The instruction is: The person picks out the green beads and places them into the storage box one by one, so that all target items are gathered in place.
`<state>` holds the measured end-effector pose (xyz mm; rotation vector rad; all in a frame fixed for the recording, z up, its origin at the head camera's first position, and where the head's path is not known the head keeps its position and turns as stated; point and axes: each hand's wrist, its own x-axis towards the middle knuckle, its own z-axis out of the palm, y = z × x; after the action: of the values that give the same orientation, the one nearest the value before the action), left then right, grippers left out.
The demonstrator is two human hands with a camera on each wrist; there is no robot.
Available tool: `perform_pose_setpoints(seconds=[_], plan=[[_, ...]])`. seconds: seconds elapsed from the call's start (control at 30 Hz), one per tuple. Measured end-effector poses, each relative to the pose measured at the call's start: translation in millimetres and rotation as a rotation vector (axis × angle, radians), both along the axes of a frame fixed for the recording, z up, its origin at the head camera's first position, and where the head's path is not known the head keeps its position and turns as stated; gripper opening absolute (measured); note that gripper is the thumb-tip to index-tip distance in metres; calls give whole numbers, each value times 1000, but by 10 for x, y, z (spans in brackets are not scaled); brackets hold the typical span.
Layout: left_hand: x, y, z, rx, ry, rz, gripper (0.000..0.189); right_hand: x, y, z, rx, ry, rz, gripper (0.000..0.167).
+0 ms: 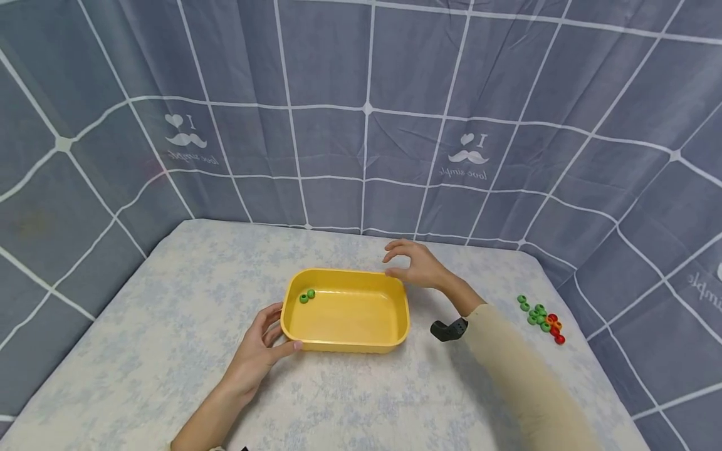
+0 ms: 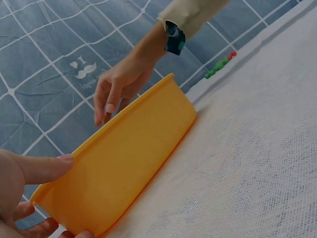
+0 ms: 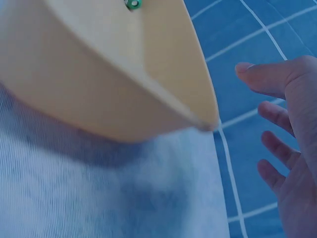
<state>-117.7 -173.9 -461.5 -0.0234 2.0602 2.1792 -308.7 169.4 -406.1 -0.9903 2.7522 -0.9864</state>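
A yellow plastic tray (image 1: 345, 313) with raised walls sits mid-table, two green beads (image 1: 307, 296) in its far left part. My left hand (image 1: 259, 351) holds its near left corner, the thumb (image 2: 47, 168) at the rim and the other fingers around the left side. By the far right corner hovers my right hand (image 1: 420, 264), fingers loosely bent with nothing between them. In the right wrist view this hand (image 3: 297, 134) is apart from the tray wall (image 3: 119, 94), and one green bead (image 3: 133, 4) shows inside.
Several loose green beads (image 1: 533, 318) lie on the right of the table beside red beads (image 1: 559, 339) and orange ones. A patterned cloth (image 1: 169, 313) covers the table. Blue-grey curtains (image 1: 327, 144) with white lines stand behind it and at both sides.
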Motion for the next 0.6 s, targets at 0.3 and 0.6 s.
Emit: perform_pose_setpoints(seconds=[0.3,0.6], plan=[[5,16,-9,4,-39,14,89,45,360,-20,-35,9,-77,21],[2,7,1,9,-25,16,89,92,760,6,-15,49,-157,22]])
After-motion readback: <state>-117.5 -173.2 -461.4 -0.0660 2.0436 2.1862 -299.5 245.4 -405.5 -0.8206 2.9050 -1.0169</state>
